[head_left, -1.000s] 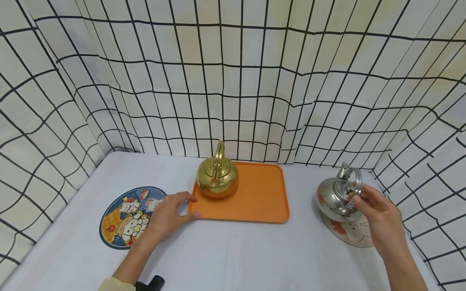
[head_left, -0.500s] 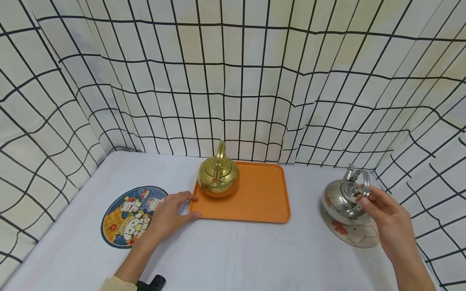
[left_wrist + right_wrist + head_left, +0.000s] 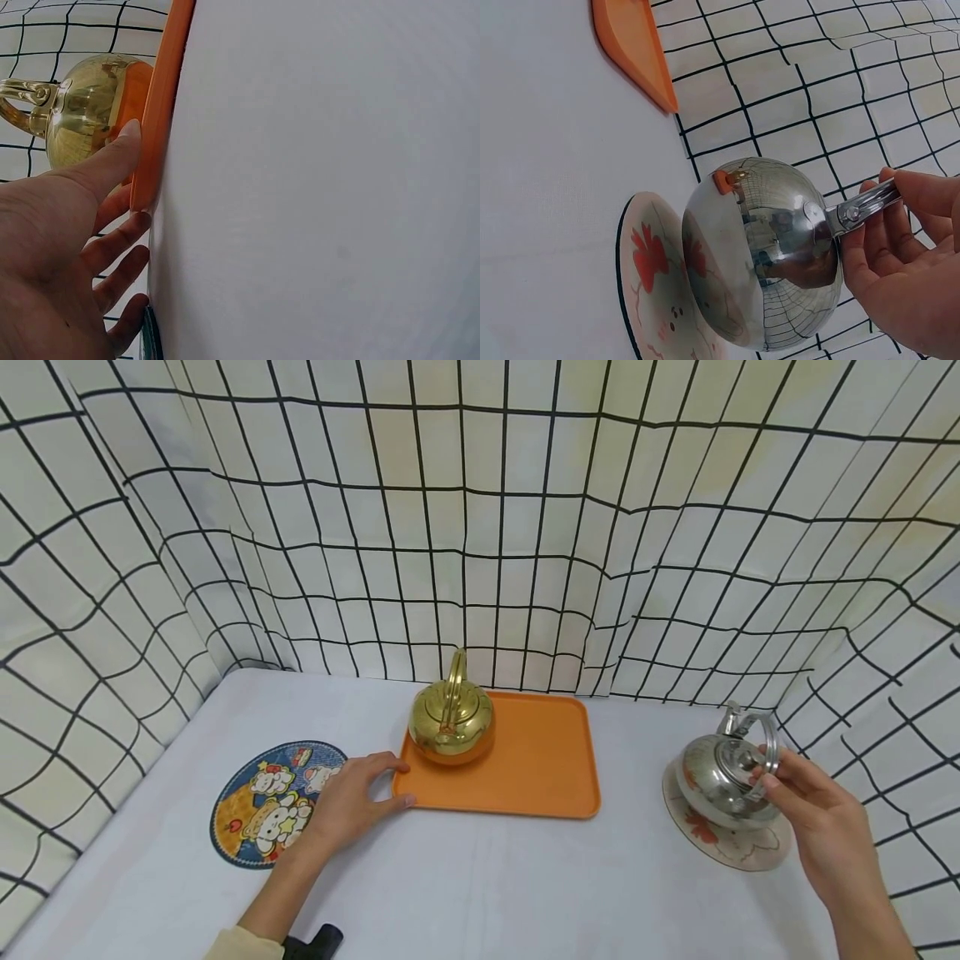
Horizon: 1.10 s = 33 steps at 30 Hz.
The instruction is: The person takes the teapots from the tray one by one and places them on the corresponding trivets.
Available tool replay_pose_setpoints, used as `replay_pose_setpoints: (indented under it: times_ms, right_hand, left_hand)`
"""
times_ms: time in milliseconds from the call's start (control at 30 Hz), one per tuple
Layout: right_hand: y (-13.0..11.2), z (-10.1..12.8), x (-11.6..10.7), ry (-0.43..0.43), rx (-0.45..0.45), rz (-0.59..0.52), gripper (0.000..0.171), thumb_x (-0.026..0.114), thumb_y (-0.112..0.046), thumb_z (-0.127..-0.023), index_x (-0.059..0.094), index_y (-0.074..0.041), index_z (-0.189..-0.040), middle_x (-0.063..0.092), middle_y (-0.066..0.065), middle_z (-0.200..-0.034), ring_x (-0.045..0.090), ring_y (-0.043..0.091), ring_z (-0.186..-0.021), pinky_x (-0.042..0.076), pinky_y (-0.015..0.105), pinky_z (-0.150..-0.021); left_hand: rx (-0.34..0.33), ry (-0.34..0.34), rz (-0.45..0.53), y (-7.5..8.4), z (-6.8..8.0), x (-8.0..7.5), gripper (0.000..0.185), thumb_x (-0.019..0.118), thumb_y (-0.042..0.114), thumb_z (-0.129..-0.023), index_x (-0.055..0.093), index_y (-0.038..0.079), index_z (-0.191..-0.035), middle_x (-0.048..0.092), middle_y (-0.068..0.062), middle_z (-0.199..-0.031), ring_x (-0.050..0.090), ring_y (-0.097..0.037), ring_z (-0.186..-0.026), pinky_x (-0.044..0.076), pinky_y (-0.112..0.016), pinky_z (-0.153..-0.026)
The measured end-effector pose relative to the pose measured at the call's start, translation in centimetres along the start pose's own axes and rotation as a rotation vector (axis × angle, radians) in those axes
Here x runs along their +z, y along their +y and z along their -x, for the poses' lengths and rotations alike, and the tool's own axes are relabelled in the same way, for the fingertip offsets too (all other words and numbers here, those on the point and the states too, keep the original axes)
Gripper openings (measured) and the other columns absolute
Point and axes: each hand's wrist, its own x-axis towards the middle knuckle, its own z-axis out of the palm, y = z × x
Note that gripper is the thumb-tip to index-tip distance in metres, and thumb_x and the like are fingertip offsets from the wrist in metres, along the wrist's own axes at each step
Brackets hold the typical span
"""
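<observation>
The right hand (image 3: 813, 810) grasps the handle of the silver kettle (image 3: 723, 781), which is over the pale round mat (image 3: 727, 843), so the step in hand seems to be setting it down there; the next move calls for a level descent before the fingers let go. The left hand (image 3: 348, 797) lies relaxed on the counter (image 3: 487, 877), its thumb against the orange tray (image 3: 540, 760) carrying the gold kettle (image 3: 450, 722). Only the right wrist view shows the silver kettle's base tilted against the mat.
</observation>
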Motion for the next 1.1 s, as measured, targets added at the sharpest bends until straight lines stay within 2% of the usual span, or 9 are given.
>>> replay_pose_setpoints:
  times_ms: [333, 567, 867, 1100]
  right_hand:
    - [0.1, 0.2, -1.0, -0.034, 0.012, -0.022, 0.046, 0.053, 0.011, -0.102, 0.059, -0.005, -0.145, 0.074, -0.008, -0.125, 0.071, 0.002, -0.109, 0.051, 0.007, -0.096]
    - [0.2, 0.5, -1.6, -0.037, 0.035, 0.01, 0.047, 0.056, 0.005, -0.103, 0.055, -0.005, -0.149, 0.076, -0.009, -0.122, 0.071, 0.0, -0.109, 0.049, 0.005, -0.095]
    - [0.5, 0.7, -2.0, -0.031, 0.03, 0.004, 0.044, 0.054, 0.007, -0.103, 0.059, -0.005, -0.145, 0.076, -0.008, -0.119, 0.068, 0.0, -0.11, 0.049, 0.006, -0.095]
    - [0.8, 0.7, -2.2, 0.008, 0.077, 0.004, 0.044, 0.056, 0.005, -0.103, 0.063, -0.012, -0.143, 0.075, -0.012, -0.12, 0.068, -0.003, -0.11, 0.048, 0.005, -0.093]
  left_hand:
    - [0.01, 0.004, 0.001, -0.2, 0.0, 0.2, 0.043, 0.082, 0.042, -0.089, 0.073, 0.022, -0.126, 0.065, -0.01, -0.147, 0.054, -0.042, -0.139, 0.042, -0.069, -0.113]
    - [0.005, 0.007, 0.019, -0.2, 0.0, 0.1, 0.043, 0.082, 0.042, -0.089, 0.072, 0.022, -0.126, 0.064, -0.009, -0.147, 0.054, -0.042, -0.139, 0.042, -0.069, -0.112]
    - [0.007, 0.01, 0.009, -0.2, -0.1, 0.1, 0.043, 0.082, 0.041, -0.089, 0.072, 0.021, -0.126, 0.064, -0.008, -0.147, 0.054, -0.041, -0.139, 0.042, -0.067, -0.113]
    - [0.009, 0.012, 0.012, -0.2, -0.1, 0.0, 0.044, 0.083, 0.039, -0.089, 0.072, 0.02, -0.127, 0.065, -0.008, -0.146, 0.054, -0.042, -0.138, 0.042, -0.067, -0.113]
